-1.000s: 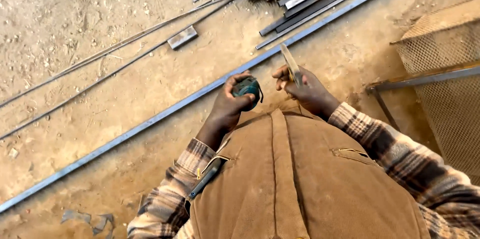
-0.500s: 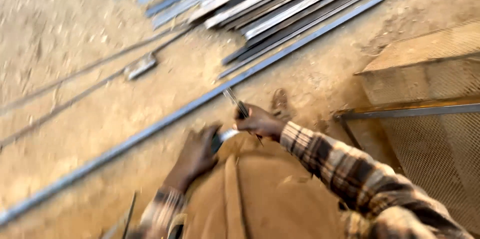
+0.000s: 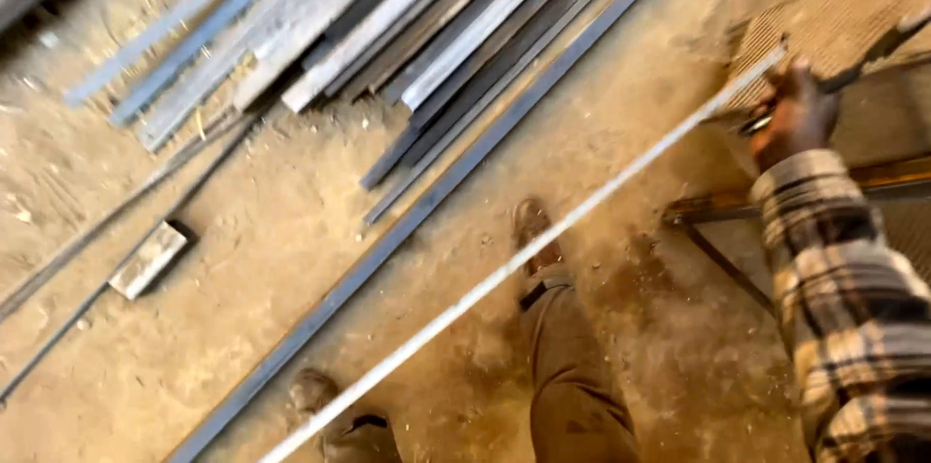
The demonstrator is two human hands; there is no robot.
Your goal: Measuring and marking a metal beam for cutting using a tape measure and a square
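My right hand, in a plaid sleeve, is stretched out to the upper right over a mesh-covered metal frame. Its fingers are closed at the far end of a pale measuring tape blade, which runs as a taut diagonal line from the hand down to the bottom edge on the left. A small dark item also shows in that hand; motion blur hides what it is. My left hand is out of view. Below the tape are my brown trouser legs and two boots on the sandy ground.
A long steel tube lies diagonally on the ground beside my feet. A stack of steel bars and tubes fills the top. Thin rods and a short metal offcut lie at the left.
Both hands were together at my chest with a tape measure. Now my right hand has reached far right to the mesh frame, the tape is drawn out long, and my left hand has left view.
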